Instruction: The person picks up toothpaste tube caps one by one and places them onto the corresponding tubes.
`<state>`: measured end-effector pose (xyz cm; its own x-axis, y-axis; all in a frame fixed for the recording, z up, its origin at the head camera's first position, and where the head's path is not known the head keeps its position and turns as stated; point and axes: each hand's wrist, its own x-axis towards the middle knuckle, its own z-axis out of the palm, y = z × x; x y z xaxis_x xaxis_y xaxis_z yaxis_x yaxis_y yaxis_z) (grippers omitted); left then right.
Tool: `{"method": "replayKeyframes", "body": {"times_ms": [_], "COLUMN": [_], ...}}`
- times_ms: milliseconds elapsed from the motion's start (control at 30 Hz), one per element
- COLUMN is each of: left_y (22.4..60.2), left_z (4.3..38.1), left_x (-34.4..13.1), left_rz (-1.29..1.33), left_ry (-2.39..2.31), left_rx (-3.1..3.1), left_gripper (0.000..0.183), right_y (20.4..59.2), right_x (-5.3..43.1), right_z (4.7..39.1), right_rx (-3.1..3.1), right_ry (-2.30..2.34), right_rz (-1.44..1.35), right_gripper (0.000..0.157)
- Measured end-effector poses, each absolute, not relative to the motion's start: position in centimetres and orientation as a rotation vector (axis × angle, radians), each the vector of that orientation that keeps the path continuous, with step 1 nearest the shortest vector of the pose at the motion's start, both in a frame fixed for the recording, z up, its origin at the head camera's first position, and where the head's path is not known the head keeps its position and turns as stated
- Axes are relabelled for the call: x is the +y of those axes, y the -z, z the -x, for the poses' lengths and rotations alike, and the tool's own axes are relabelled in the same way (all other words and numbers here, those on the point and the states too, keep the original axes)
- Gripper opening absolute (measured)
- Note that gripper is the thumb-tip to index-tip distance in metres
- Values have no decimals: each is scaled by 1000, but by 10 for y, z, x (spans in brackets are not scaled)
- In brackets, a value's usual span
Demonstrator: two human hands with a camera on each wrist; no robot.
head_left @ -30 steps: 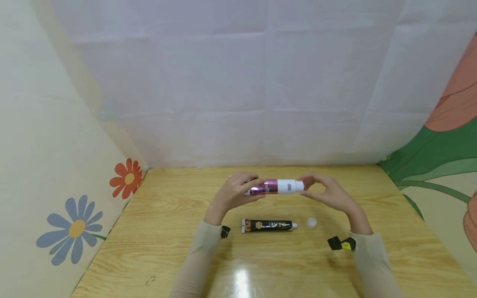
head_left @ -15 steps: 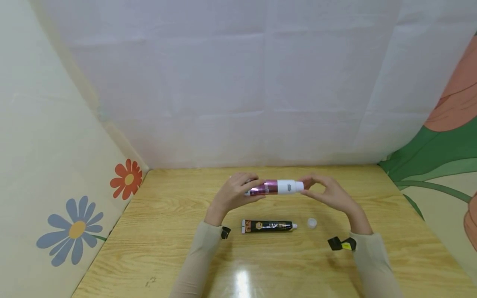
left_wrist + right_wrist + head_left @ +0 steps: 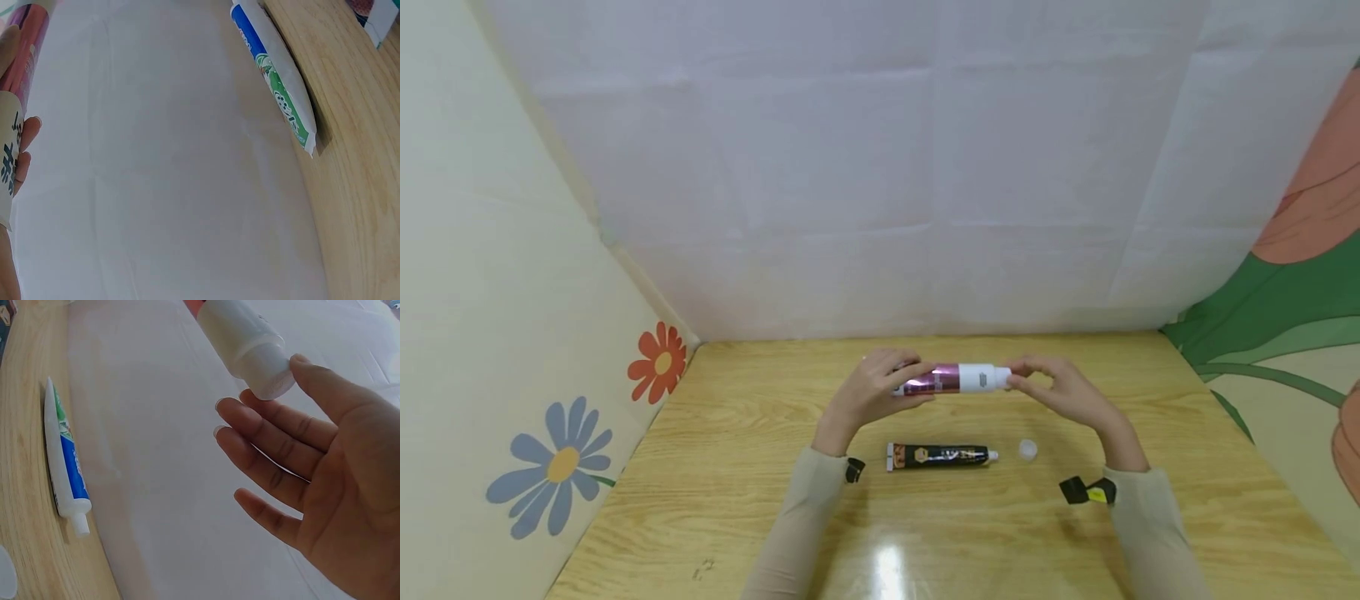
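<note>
My left hand [image 3: 874,387] grips a pink-and-white toothpaste tube [image 3: 942,378] around its body, holding it level above the table. At the tube's right end, the thumb and index finger of my right hand [image 3: 1063,390] pinch its white cap [image 3: 269,374]; the other fingers are spread loosely below it in the right wrist view. Nearer me, a black toothpaste tube [image 3: 942,455] lies with its bare nozzle pointing right. A small round translucent cap [image 3: 1027,450] rests just beyond that nozzle.
A white toothpaste tube with blue and green print [image 3: 67,456] lies on the table [image 3: 737,500], hidden in the head view behind the raised tube and hands. White cloth [image 3: 850,167] hangs at the table's far edge. Flower-printed panels [image 3: 561,467] flank both sides.
My right thumb and index finger have come in closer on the white cap. The left hand and the held tube stay nearly still.
</note>
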<state>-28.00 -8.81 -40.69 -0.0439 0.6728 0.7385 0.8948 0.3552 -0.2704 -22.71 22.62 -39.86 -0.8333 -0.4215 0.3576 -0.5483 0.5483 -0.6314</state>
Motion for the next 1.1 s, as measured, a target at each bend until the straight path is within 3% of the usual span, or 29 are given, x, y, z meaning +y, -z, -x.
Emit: {"method": "replayKeyframes", "body": {"times_ms": [400,1100], "left_y": [408,405], "left_z": [279,276], "left_x": [-87,-80], "left_rz": [1388,1391], "left_ry": [328,302], "left_rx": [-1777,-1730], "left_gripper": [53,55], "right_y": [398,401], "right_x": [226,220], "right_z": [228,227], "right_rx": [-2630,-2663], "right_ry": [-1204,-1274], "right_rz": [-872,-894], "right_gripper": [15,36]}}
